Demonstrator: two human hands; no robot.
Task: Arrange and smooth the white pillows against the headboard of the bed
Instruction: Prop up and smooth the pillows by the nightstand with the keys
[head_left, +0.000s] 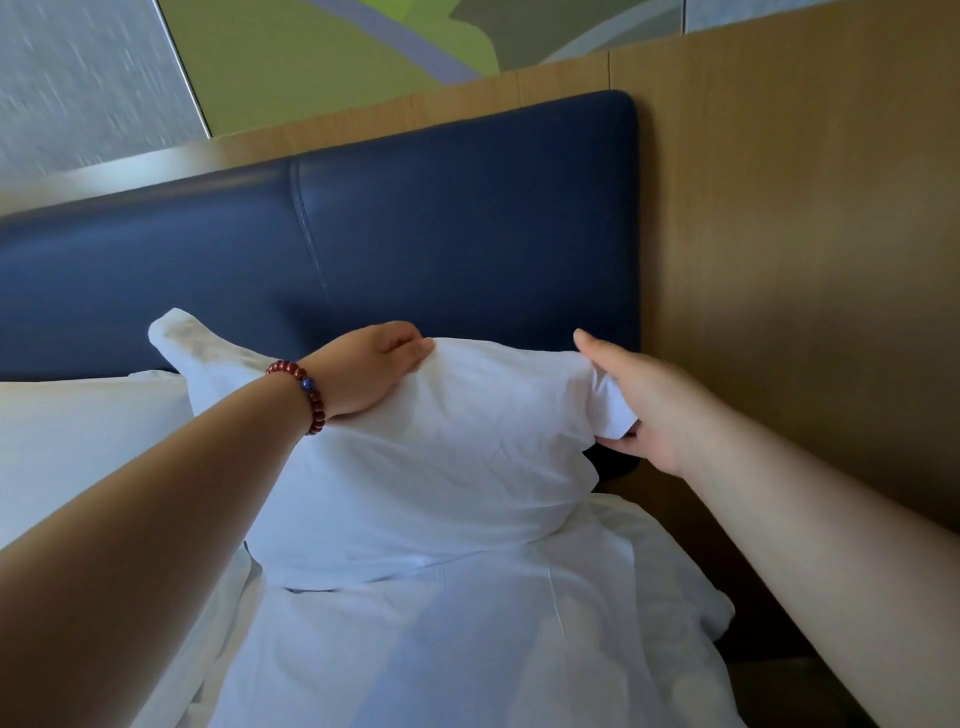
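A white pillow (436, 467) stands tilted against the dark blue padded headboard (467, 234), at the bed's right end. My left hand (363, 369), with a red bead bracelet on the wrist, grips the pillow's top edge, and its fingers curl over behind it. My right hand (649, 410) holds the pillow's right corner, with the fabric lying between palm and thumb and the forefinger stretched along the top. A second white pillow (78, 431) lies flat to the left, partly tucked behind the first one's loose corner.
A rumpled white sheet (467, 649) covers the bed below the pillows. Wooden wall panelling (779, 260) runs close along the right side of the bed and behind the headboard. A narrow dark gap shows between mattress and panelling at the lower right.
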